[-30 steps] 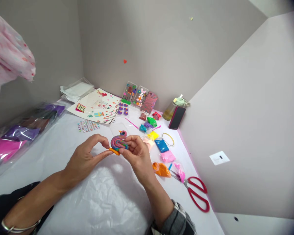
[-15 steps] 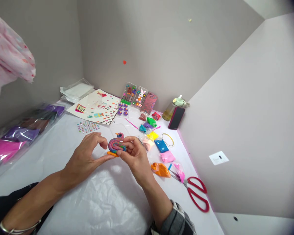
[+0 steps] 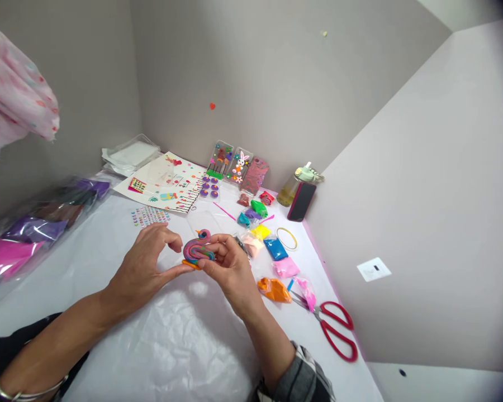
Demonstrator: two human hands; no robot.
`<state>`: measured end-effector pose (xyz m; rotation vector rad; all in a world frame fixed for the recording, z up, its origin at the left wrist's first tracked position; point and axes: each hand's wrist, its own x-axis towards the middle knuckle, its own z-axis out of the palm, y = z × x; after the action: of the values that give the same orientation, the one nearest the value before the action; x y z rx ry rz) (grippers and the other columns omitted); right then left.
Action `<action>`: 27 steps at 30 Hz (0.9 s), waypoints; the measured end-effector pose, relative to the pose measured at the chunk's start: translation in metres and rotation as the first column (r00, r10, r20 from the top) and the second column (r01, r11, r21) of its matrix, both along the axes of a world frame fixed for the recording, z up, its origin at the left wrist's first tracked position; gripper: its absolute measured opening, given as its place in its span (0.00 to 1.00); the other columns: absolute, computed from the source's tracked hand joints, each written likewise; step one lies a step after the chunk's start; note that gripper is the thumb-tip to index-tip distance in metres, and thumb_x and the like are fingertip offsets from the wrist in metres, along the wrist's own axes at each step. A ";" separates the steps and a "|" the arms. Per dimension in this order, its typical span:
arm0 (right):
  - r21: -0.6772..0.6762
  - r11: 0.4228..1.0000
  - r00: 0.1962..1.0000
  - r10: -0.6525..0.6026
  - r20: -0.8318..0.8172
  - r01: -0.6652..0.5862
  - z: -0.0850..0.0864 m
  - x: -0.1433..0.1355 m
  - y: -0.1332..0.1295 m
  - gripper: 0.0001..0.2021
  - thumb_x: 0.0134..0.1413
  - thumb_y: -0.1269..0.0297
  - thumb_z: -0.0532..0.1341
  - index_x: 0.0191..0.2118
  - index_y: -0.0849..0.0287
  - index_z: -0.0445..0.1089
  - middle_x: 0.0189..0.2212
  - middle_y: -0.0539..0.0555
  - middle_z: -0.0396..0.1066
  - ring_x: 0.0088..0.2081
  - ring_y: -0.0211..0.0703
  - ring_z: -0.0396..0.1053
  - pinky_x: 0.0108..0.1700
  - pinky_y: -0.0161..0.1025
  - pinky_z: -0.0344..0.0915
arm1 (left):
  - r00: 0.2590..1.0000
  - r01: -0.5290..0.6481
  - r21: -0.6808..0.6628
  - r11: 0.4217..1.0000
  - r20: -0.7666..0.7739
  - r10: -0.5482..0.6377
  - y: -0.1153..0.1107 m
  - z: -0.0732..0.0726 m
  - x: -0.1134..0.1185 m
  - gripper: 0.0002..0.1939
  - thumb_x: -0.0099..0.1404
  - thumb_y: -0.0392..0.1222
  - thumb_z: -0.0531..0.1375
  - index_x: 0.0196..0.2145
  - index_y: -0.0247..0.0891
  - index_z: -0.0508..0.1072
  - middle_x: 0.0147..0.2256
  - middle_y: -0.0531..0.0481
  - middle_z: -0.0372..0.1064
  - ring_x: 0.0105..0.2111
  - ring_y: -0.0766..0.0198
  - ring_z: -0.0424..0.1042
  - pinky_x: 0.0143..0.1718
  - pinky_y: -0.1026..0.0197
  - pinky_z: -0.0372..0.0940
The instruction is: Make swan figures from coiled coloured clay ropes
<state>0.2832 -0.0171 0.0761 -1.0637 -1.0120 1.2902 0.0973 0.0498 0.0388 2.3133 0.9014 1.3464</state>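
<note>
A small clay swan (image 3: 196,250), swirled in pink, blue and green with an orange base (image 3: 190,263), is held upright above the table. My right hand (image 3: 232,273) pinches the swan's right side between thumb and fingers. On the other side, my left hand (image 3: 145,268) curves around the swan with its fingers and thumb apart. Its thumb tip reaches the orange base, while the bent index finger stays just off the swan's left side. A clear plastic sheet or case (image 3: 201,222) lies behind the swan, partly hidden.
Bagged clay, including an orange pack (image 3: 274,290) and a blue pack (image 3: 275,249), lies to the right near red-handled scissors (image 3: 318,314). Decorated phone cases (image 3: 240,166), a bottle (image 3: 288,192) and a phone (image 3: 302,202) stand behind. A sticker-covered sketchbook (image 3: 155,187) lies back left.
Both hands and the swan appear very slightly lower and further left. The right hand keeps its pinch, and the left hand's pose stays nearly the same.
</note>
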 end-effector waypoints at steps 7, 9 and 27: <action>-0.018 0.999 0.997 -0.042 -0.072 0.041 -0.002 0.001 0.002 0.23 0.45 0.64 0.75 0.46 0.53 0.69 0.39 0.50 0.81 0.41 0.46 0.79 0.47 0.43 0.73 | 1.000 0.024 0.068 0.997 0.006 -0.024 0.000 0.002 -0.001 0.16 0.68 0.61 0.62 0.39 0.47 0.67 0.33 0.55 0.71 0.39 0.55 0.73 0.63 0.46 0.60; -0.018 1.000 0.996 -0.027 -0.088 0.025 -0.002 0.001 0.002 0.22 0.45 0.64 0.75 0.46 0.53 0.69 0.39 0.50 0.81 0.40 0.44 0.79 0.46 0.42 0.73 | 0.999 0.038 0.071 0.997 0.011 -0.039 0.000 0.003 -0.002 0.14 0.69 0.59 0.62 0.39 0.48 0.68 0.33 0.56 0.72 0.37 0.56 0.74 0.64 0.46 0.59; 0.015 0.993 0.991 -0.112 -0.073 0.114 -0.001 0.000 0.002 0.21 0.46 0.66 0.75 0.46 0.55 0.71 0.37 0.50 0.81 0.39 0.42 0.77 0.44 0.37 0.70 | 0.995 0.098 0.169 0.981 -0.030 -0.095 0.002 0.004 0.000 0.04 0.73 0.45 0.62 0.42 0.45 0.74 0.35 0.56 0.80 0.34 0.61 0.79 0.68 0.43 0.54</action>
<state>0.2834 -0.0150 0.0747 -1.0376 -0.8961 1.2158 0.0969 0.0514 0.0432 2.4685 0.6939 1.4102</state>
